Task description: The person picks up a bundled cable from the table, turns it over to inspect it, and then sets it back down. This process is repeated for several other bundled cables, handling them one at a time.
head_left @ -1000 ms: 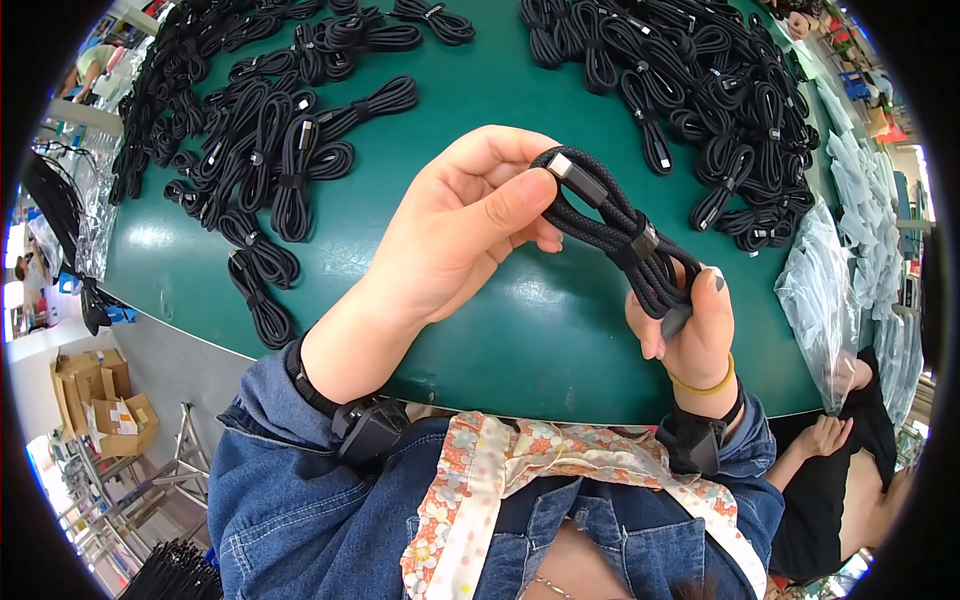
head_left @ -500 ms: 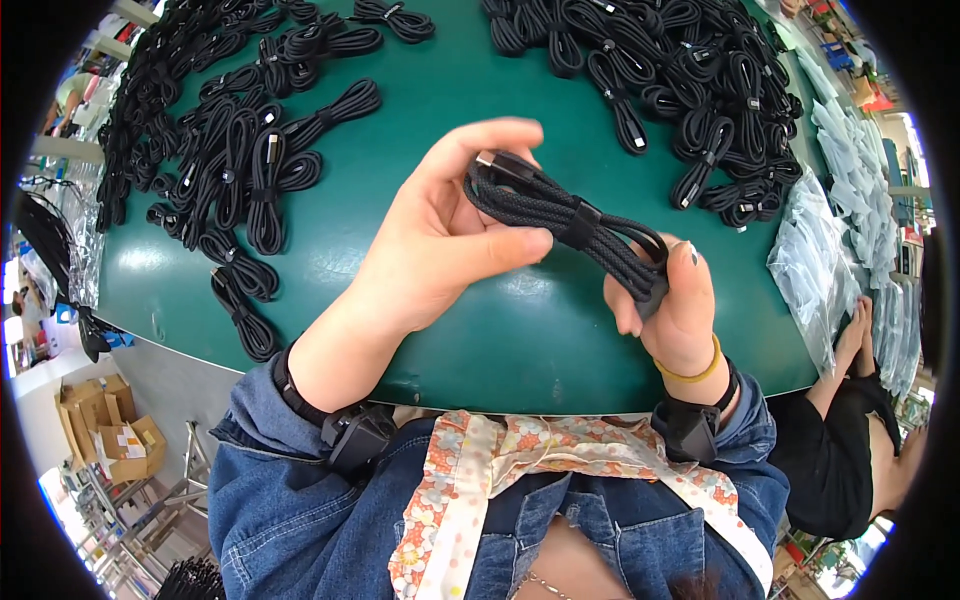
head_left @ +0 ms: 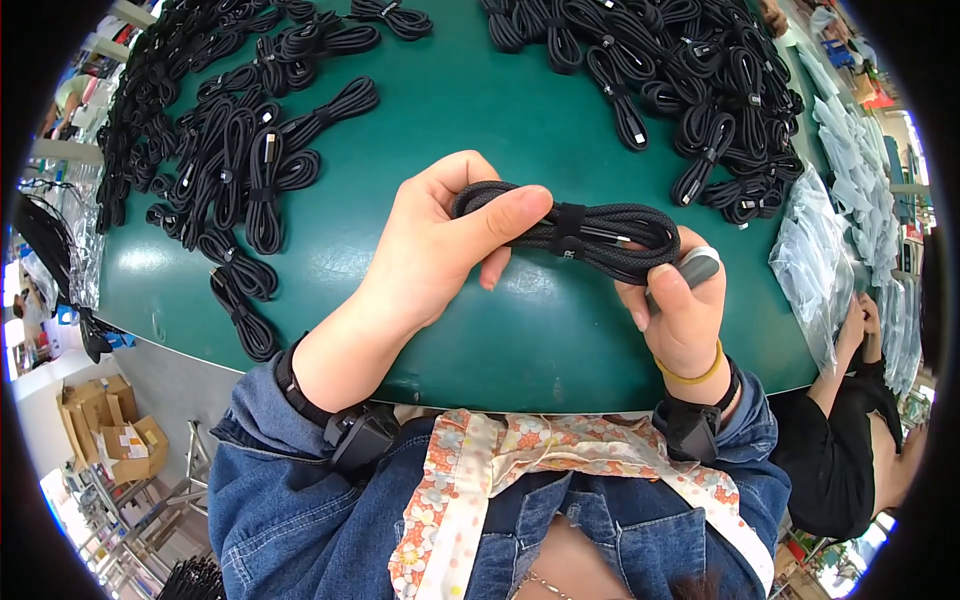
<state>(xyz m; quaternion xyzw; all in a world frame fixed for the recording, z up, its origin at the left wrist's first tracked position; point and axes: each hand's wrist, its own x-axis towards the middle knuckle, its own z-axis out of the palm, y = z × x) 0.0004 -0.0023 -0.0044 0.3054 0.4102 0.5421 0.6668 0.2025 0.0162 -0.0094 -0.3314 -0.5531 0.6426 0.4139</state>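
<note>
A coiled black braided cable (head_left: pixel 600 235), bundled with a black strap around its middle, is held level above the table between my hands. My left hand (head_left: pixel 425 230) grips its left end, thumb across the top and fingers behind. My right hand (head_left: pixel 685 310) is closed at the right end, thumb against the coil's lower edge. Tucked between that thumb and the fingers is a small grey rounded piece (head_left: pixel 697 265) with a whitish edge; its kind I cannot make out. A small metal plug tip shows inside the coil.
Piles of similar coiled black cables (head_left: pixel 225 160) cover the green table (head_left: pixel 520 350) at left, and more cables (head_left: pixel 710 100) lie at far right. Clear plastic bags (head_left: pixel 810 260) line the right edge. Another person's hand (head_left: pixel 852 330) is beside them. Cardboard boxes (head_left: pixel 110 430) stand below left.
The cable coil has turned from a downward slant to nearly level, with its other side showing. The grey piece has moved up in my right hand, and my left fingers have folded behind the coil.
</note>
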